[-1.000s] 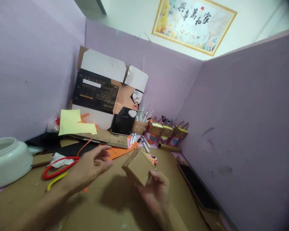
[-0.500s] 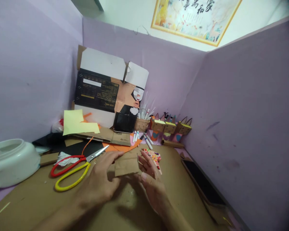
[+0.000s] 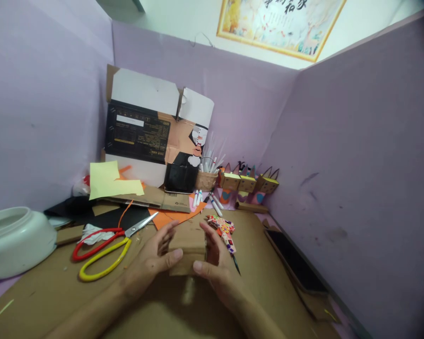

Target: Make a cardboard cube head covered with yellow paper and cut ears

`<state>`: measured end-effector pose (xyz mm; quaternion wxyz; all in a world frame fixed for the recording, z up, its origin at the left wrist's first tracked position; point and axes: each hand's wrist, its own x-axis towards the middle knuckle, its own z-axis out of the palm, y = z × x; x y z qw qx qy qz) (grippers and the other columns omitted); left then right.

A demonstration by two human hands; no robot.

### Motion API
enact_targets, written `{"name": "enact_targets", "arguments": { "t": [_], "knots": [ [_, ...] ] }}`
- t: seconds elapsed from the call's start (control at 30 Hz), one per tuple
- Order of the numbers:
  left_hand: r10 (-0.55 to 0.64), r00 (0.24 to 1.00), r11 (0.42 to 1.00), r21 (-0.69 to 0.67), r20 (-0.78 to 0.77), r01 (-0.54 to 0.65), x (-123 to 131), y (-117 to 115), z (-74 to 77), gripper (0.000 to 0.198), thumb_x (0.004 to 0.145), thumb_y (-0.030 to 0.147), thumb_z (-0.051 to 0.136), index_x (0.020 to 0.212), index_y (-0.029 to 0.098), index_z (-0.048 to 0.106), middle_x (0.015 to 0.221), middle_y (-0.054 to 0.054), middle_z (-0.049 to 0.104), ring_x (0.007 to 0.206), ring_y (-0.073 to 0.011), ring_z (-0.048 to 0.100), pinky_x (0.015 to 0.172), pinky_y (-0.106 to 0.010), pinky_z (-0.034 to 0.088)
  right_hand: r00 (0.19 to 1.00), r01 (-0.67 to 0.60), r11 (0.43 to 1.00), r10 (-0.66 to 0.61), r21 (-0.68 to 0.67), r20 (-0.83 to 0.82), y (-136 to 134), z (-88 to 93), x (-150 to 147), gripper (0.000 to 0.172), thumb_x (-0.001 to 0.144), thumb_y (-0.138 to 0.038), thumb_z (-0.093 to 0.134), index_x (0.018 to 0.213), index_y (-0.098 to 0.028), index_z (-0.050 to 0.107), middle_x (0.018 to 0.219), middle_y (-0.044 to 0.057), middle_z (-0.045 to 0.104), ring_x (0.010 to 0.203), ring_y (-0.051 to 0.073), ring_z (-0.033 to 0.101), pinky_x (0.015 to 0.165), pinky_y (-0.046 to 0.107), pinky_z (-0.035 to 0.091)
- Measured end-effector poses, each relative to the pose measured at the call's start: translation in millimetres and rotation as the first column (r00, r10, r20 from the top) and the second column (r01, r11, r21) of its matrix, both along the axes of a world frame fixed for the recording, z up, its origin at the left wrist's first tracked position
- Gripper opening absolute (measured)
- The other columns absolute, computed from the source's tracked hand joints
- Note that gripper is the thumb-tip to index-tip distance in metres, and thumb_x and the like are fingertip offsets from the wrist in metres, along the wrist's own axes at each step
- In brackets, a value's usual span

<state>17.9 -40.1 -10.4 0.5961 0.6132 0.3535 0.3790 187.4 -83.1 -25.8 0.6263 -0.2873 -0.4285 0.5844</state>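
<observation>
A small brown cardboard box (image 3: 187,246) is held between both hands above the cardboard-covered table. My left hand (image 3: 155,259) curls round its left side, with the thumb against the near face. On the right side, my right hand (image 3: 217,263) grips it the same way, thumb near the lower front edge. Palms and fingers hide the box's sides. Close behind my right hand lies a floral-patterned piece (image 3: 223,227), beside a dark pointed thing (image 3: 236,264), partly covered. To the left of my left hand rest scissors (image 3: 122,240) with red and yellow handles, blades apart.
A white pot (image 3: 17,242) stands at the left edge. Behind are yellow paper (image 3: 111,181), orange paper (image 3: 175,216), a flattened box (image 3: 141,127), markers (image 3: 215,203) and cardboard figures with pointed ears (image 3: 247,182). A dark phone-like slab (image 3: 295,261) lies along the right wall.
The cardboard box has turned so more of its top and front shows. Both thumbs now press its near face. More of the floral piece and the dark pointed thing is uncovered.
</observation>
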Motion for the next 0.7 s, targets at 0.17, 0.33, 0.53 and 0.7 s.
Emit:
{"name": "enact_targets", "arguments": {
  "t": [0.17, 0.33, 0.53, 0.7],
  "knots": [
    [-0.03, 0.99, 0.982, -0.183, 0.136, 0.055, 2.7, -4.2, 2.8, 0.069, 0.066, 0.044, 0.066, 0.123, 0.014, 0.042, 0.125, -0.015, 0.052, 0.11, -0.0293, 0.053, 0.09, -0.039, 0.045, 0.996, -0.027, 0.999, 0.024, 0.03, 0.08, -1.1, -1.3, 1.0, 0.069, 0.065, -0.031, 0.074, 0.128, -0.027, 0.044, 0.13, 0.008, 0.047, 0.115, 0.026, 0.048, 0.094, 0.04, 0.037],
    [-0.048, 0.982, 0.969, -0.232, 0.182, 0.091, 1.2, -2.1, -1.5, 0.068, 0.065, 0.041, 0.068, 0.122, 0.015, 0.044, 0.117, -0.014, 0.058, 0.102, -0.0293, 0.058, 0.085, -0.04, 0.047, 0.991, 0.022, 1.0, -0.023, 0.009, 0.132, 1.7, -2.3, 3.0, 0.049, 0.071, -0.034, 0.069, 0.116, -0.024, 0.054, 0.112, 0.007, 0.058, 0.104, 0.025, 0.052, 0.09, 0.041, 0.04],
    [-0.043, 0.988, 0.985, -0.16, 0.147, 0.067, -1.9, 0.1, -5.5, 0.061, 0.065, 0.036, 0.069, 0.119, 0.016, 0.05, 0.113, -0.012, 0.061, 0.103, -0.0313, 0.057, 0.085, -0.04, 0.047, 0.986, -0.043, 0.996, 0.03, 0.076, 0.163, 3.7, -3.2, 4.6, 0.05, 0.066, -0.037, 0.072, 0.112, -0.024, 0.055, 0.107, 0.006, 0.058, 0.1, 0.024, 0.054, 0.086, 0.038, 0.043],
    [-0.029, 0.988, 0.999, 0.029, 0.149, 0.025, 1.2, -6.2, -0.9, 0.081, 0.063, 0.035, 0.072, 0.132, 0.015, 0.034, 0.13, -0.014, 0.049, 0.118, -0.033, 0.046, 0.095, -0.04, 0.042, 0.98, -0.03, 0.994, 0.008, 0.106, 0.199, -1.4, 3.2, 2.8, 0.084, 0.057, -0.039, 0.078, 0.13, -0.029, 0.037, 0.134, 0.009, 0.04, 0.115, 0.028, 0.047, 0.09, 0.04, 0.043]
  ]
}}
